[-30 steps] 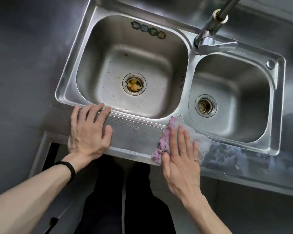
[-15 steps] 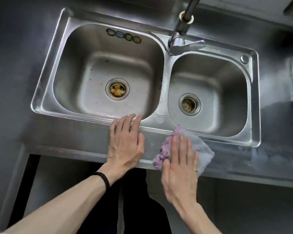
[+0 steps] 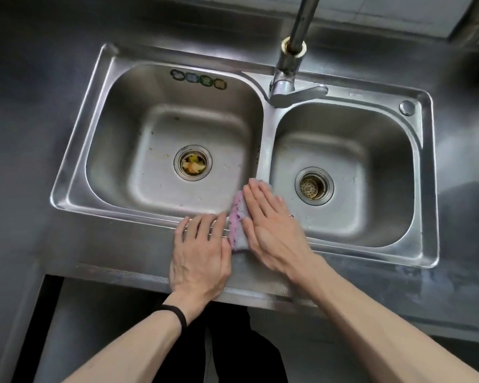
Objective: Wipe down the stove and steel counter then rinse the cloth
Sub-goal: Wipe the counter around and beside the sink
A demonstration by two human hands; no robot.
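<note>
Left hand: lies flat on the front strip of the steel counter, fingers straight, holding nothing, fingertips at the sink rim.
Right hand: also flat, with straight fingers pressing the cloth down rather than gripping it.
Cloth: pink and grey, under the right palm on the sink's front rim where the divider between the basins begins, just beside the left hand.
Left drain: food scraps sit in the strainer.
Faucet: at the back, with no water seen running.
Stove: out of view, so its state cannot be told.
Progress: wiping appears to be under way at the sink edge, and rinsing looks yet to come.
</note>
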